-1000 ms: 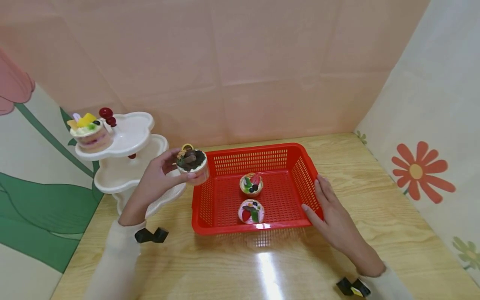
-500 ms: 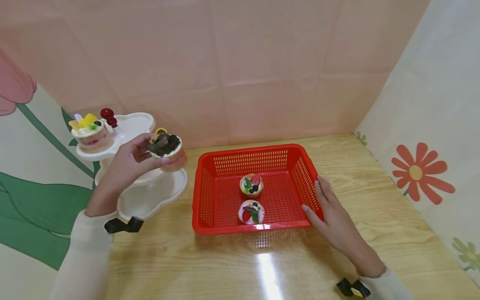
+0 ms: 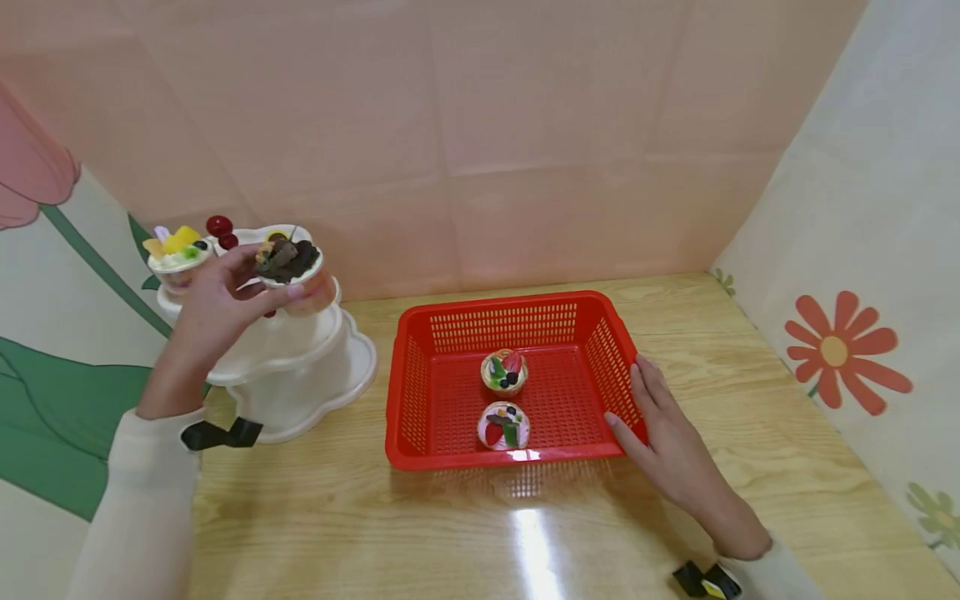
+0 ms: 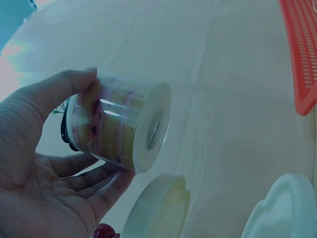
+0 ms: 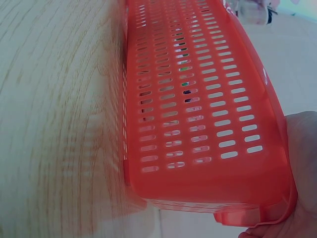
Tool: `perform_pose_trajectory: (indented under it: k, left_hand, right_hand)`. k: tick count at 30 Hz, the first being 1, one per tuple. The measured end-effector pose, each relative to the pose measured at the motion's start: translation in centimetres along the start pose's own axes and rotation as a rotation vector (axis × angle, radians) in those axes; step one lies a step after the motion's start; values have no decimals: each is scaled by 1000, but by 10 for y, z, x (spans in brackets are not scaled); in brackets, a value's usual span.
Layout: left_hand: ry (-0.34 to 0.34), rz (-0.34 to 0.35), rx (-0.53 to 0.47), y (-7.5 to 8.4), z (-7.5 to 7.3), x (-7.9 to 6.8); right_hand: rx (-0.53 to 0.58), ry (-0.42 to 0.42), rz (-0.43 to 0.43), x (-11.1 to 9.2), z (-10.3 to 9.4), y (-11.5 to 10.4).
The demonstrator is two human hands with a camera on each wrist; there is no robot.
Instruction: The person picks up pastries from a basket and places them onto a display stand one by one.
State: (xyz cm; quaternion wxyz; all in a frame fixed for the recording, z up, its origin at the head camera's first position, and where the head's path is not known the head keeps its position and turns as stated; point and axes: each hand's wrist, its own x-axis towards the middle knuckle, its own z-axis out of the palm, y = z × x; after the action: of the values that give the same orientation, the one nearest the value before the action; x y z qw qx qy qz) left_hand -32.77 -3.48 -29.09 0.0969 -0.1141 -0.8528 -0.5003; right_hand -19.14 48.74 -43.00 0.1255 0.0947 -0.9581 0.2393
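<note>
My left hand grips a clear cup of layered cake with dark chocolate topping, thumb on one side and fingers on the other. In the left wrist view the cake cup shows its flat base, and part of the white tiered stand is beyond it. In the head view the cup is over the right part of the white stand. A fruit-topped cake cup is on the stand's top tier at left. My right hand rests, fingers extended, on the right rim of the red basket.
Inside the basket are two small cakes, a fruit tart and a pink-topped cake in front of it. Red balls top the stand's post. A pink backdrop rises behind the wooden table.
My left hand has carried the chocolate-topped cake cup left and up, from beside the basket to over the stand. My right hand has stayed on the basket rim.
</note>
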Motion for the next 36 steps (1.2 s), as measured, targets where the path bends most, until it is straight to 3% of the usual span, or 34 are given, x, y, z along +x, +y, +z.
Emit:
perform_pose_trajectory:
  k: [12, 25, 36]
  left_hand:
    - [131, -145, 93, -4, -15, 11]
    - [214, -194, 84, -9, -13, 15]
    - [342, -115, 260, -8, -2, 16]
  right_hand:
    - [-3, -2, 0, 0, 0, 1]
    - [-7, -5, 10, 0, 0, -1]
    - [-8, -7, 10, 1, -1, -2]
